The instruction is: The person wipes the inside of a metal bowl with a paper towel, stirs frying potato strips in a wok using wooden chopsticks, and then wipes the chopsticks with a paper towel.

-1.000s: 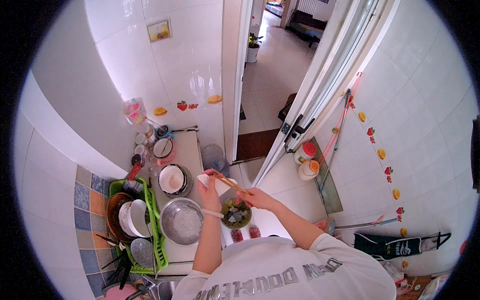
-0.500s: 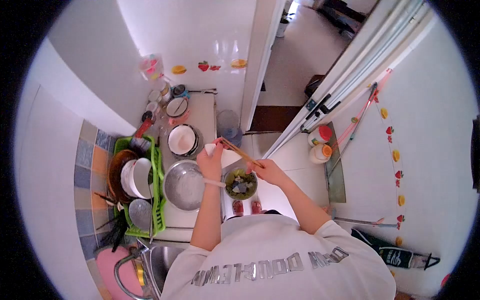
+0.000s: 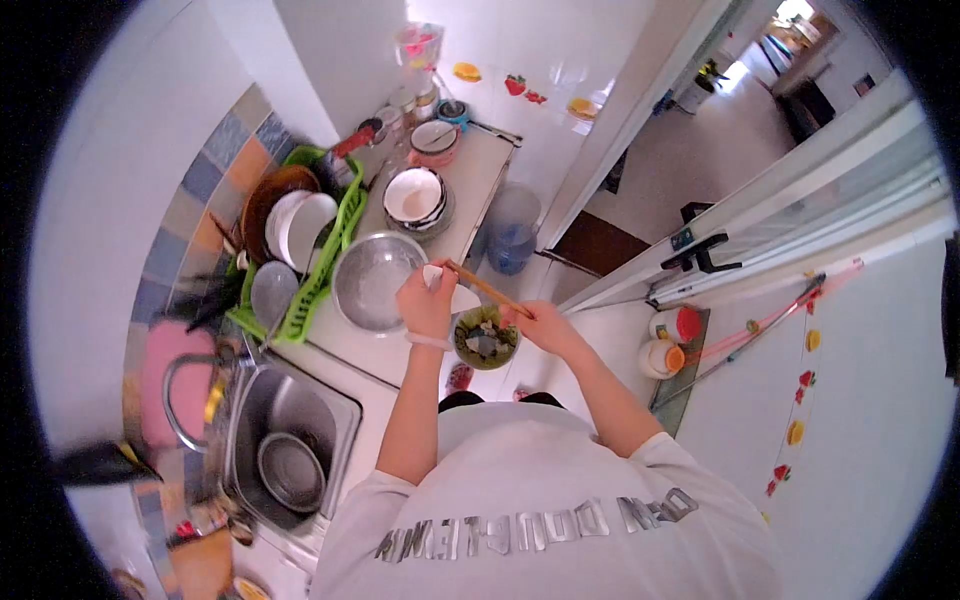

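My left hand (image 3: pixel 425 305) is closed around a smooth white dish (image 3: pixel 464 299), seen mostly edge-on, so its shape is partly hidden. Wooden chopsticks (image 3: pixel 488 288) are gripped in my right hand (image 3: pixel 540 325), their far ends reaching toward the dish and my left fingers. Below both hands stands a round green container (image 3: pixel 487 362), with dark leafy bits and pale scraps inside. A wide metal basin (image 3: pixel 380 282) rests on the counter just left of my left hand.
A green dish rack (image 3: pixel 335 245) holds bowls and a strainer. Stacked bowls (image 3: pixel 415 195) stand farther back on the counter. Front left is a sink (image 3: pixel 340 420) with a metal pot (image 3: pixel 292 470) in it. A water jug (image 3: pixel 512 240) stands beyond the counter; the door (image 3: pixel 800 240) is at right.
My view has turned left, bringing the whole sink into sight. Both hands keep their holds, and the chopsticks stay close to the white dish above the container.
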### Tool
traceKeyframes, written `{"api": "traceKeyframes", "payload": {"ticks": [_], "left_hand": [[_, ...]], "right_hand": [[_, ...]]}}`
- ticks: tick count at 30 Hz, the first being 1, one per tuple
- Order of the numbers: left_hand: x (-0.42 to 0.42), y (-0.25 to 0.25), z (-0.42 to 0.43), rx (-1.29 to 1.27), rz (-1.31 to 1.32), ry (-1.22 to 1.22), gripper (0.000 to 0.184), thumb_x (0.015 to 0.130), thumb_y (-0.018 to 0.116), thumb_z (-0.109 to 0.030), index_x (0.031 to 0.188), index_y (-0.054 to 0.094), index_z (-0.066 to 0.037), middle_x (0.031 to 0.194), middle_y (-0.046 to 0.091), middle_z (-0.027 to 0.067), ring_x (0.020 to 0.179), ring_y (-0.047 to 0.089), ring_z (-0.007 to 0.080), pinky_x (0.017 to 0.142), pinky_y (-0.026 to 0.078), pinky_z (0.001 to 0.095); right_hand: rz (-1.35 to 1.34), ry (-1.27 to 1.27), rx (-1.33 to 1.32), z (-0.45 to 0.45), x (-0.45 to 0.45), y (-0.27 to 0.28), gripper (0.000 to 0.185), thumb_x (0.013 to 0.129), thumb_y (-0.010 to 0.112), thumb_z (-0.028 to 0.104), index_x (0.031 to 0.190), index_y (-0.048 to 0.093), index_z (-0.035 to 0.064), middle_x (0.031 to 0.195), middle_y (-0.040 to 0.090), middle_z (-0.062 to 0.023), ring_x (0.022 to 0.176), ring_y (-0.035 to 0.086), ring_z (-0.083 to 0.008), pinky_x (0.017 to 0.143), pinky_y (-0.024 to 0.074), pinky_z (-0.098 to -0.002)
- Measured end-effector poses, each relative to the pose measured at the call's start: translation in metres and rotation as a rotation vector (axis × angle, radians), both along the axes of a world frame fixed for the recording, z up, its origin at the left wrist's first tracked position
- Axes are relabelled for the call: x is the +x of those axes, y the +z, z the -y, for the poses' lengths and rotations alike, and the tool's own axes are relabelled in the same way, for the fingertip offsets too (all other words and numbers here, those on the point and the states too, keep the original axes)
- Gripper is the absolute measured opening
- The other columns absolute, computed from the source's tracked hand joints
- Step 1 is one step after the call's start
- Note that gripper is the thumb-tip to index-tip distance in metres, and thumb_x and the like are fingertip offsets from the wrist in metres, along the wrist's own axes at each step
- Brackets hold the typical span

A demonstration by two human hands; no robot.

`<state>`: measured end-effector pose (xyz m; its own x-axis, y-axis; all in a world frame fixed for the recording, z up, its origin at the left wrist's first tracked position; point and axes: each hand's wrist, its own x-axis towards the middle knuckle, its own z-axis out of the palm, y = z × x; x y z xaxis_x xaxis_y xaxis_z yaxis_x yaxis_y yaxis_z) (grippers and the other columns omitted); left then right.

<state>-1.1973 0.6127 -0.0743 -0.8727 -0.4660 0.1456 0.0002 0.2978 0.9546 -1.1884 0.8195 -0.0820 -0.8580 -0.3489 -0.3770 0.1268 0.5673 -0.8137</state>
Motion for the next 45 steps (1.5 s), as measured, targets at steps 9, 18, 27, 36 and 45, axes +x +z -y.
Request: {"api": "traceKeyframes", "payload": {"ticks": [9, 18, 27, 36, 45], "left_hand": [[0.079, -0.018, -0.061, -0.259, 0.098, 0.224, 0.016, 0.078, 0.069, -0.015, 0.089, 0.073, -0.005, 0.076, 0.069, 0.0146, 0.07, 0.068, 0.0279, 0.067, 0.052, 0.0351], [0.119, 0.001, -0.086, 0.099, 0.155, 0.101, 0.014, 0.083, 0.065, -0.011, 0.089, 0.072, -0.001, 0.076, 0.071, 0.0061, 0.069, 0.065, 0.0117, 0.067, 0.052, 0.0286], [0.125, 0.01, -0.089, 0.609, 0.05, 0.034, 0.019, 0.09, 0.059, -0.006, 0.101, 0.064, 0.008, 0.084, 0.068, 0.0118, 0.072, 0.066, 0.0157, 0.067, 0.055, 0.0284], [0.105, -0.003, -0.084, 0.328, 0.127, 0.065, 0.015, 0.087, 0.062, -0.004, 0.098, 0.068, 0.004, 0.086, 0.07, 0.0097, 0.072, 0.065, 0.0125, 0.064, 0.052, 0.0259], [0.104, 0.034, -0.065, 0.533, 0.088, -0.112, 0.018, 0.09, 0.063, -0.006, 0.105, 0.068, 0.003, 0.099, 0.07, 0.0096, 0.086, 0.064, 0.0108, 0.068, 0.049, 0.0236]], "right_hand": [[0.021, 0.201, 0.038, -0.06, 0.036, 0.0, 0.042, 0.094, 0.057, 0.045, 0.082, 0.072, 0.0082, 0.054, 0.043, 0.0001, 0.052, 0.043, -0.0119, 0.052, 0.0365, -0.0317], [0.41, 0.284, -0.142, -0.105, 0.055, 0.002, 0.045, 0.093, 0.056, 0.052, 0.084, 0.071, 0.0102, 0.055, 0.045, 0.0033, 0.048, 0.041, -0.0069, 0.044, 0.0305, -0.0251], [0.391, 0.188, -0.444, -0.109, 0.065, 0.003, 0.028, 0.095, 0.06, 0.039, 0.095, 0.057, 0.0108, 0.064, 0.046, 0.0046, 0.049, 0.037, -0.0046, 0.042, 0.0264, -0.0216], [0.309, 0.176, -0.373, -0.106, 0.06, 0.006, 0.037, 0.098, 0.05, 0.045, 0.095, 0.061, 0.0094, 0.066, 0.046, 0.0048, 0.054, 0.039, -0.005, 0.046, 0.0302, -0.0215], [0.193, 0.214, -0.32, -0.099, 0.057, -0.004, 0.047, 0.099, 0.045, 0.05, 0.093, 0.064, 0.0078, 0.07, 0.051, 0.0026, 0.06, 0.042, -0.008, 0.055, 0.0369, -0.0234]]}}
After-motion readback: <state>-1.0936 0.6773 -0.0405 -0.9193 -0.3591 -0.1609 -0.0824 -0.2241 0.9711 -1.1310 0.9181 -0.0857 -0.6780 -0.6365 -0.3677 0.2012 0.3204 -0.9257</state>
